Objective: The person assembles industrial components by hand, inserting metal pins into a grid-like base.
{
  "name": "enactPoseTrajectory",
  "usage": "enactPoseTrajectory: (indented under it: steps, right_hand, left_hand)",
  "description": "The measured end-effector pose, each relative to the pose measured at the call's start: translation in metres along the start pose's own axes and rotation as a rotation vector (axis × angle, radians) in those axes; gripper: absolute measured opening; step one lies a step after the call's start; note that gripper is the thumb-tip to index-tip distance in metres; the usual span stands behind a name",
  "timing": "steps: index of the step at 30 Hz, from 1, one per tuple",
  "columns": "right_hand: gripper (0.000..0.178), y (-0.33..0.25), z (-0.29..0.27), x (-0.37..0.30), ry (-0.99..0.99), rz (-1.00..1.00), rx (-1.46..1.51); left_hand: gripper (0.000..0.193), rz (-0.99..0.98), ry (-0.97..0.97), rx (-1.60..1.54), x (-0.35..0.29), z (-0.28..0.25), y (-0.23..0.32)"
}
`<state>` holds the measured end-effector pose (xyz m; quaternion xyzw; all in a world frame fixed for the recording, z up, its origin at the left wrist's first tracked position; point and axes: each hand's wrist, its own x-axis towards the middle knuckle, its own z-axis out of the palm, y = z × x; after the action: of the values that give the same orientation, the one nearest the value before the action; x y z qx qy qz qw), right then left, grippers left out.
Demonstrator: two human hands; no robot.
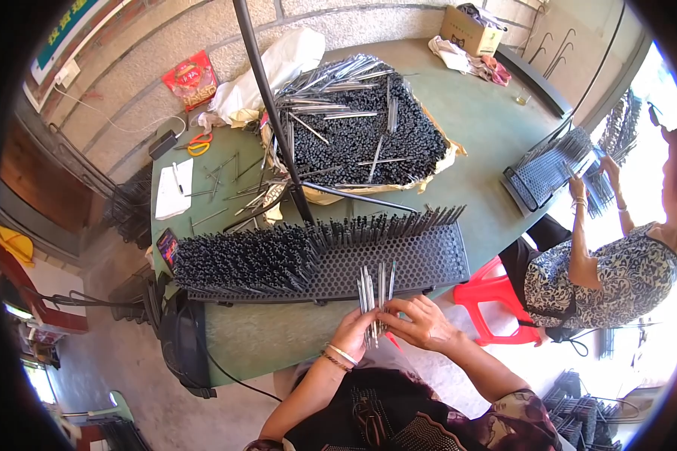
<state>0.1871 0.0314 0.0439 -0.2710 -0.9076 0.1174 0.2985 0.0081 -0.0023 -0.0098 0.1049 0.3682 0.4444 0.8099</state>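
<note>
Just in front of a long black perforated rack [410,264], both hands are raised close together. My left hand [353,331] is closed around a small upright bundle of thin silvery metal rods [366,292]. Beside it, the fingers of my right hand [420,323] pinch a few thin rods [386,282] at the bundle's right side. Dark-tipped rods [241,259] stand packed in the rack's left part and along its back row; its right front holes are bare. Behind the rack, a wide paper-lined container [447,154] holds a large mass of similar rods.
A black pole [262,83] rises behind the rack. Loose rods, orange-handled scissors [199,144], white paper with a pen [174,192] and a red packet [192,80] lie at left. At right, another person [602,270] works at a second rack [534,180] beside a red stool [481,297].
</note>
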Motion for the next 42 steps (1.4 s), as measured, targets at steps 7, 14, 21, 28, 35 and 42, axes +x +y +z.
enactPoseTrajectory:
  steps: [7,14,21,28,35,42]
  right_hand:
    - [0.043,0.012,0.016,-0.014,0.025,-0.166,-0.137]
    - [0.036,0.015,0.012,-0.011,0.07,-0.27,-0.184]
    - [0.02,0.028,-0.034,0.002,0.482,0.468,0.263]
    - [0.011,0.11,-0.077,0.02,0.636,0.56,0.162]
    - [0.013,0.122,-0.081,0.033,0.523,0.49,0.134]
    - [0.011,0.123,-0.085,0.036,0.44,0.433,0.15]
  left_hand:
    - [0.022,-0.006,0.015,0.026,0.004,-0.012,-0.007]
    - [0.023,-0.019,0.056,-0.04,0.001,-0.001,-0.002]
    - [0.035,-0.074,-0.125,-0.032,-0.008,0.011,0.01]
    - [0.035,-0.115,-0.145,0.046,-0.008,0.018,0.007]
    - [0.035,-0.101,-0.136,0.072,-0.009,0.017,0.008]
    - [0.034,-0.099,-0.131,0.069,-0.009,0.018,0.007]
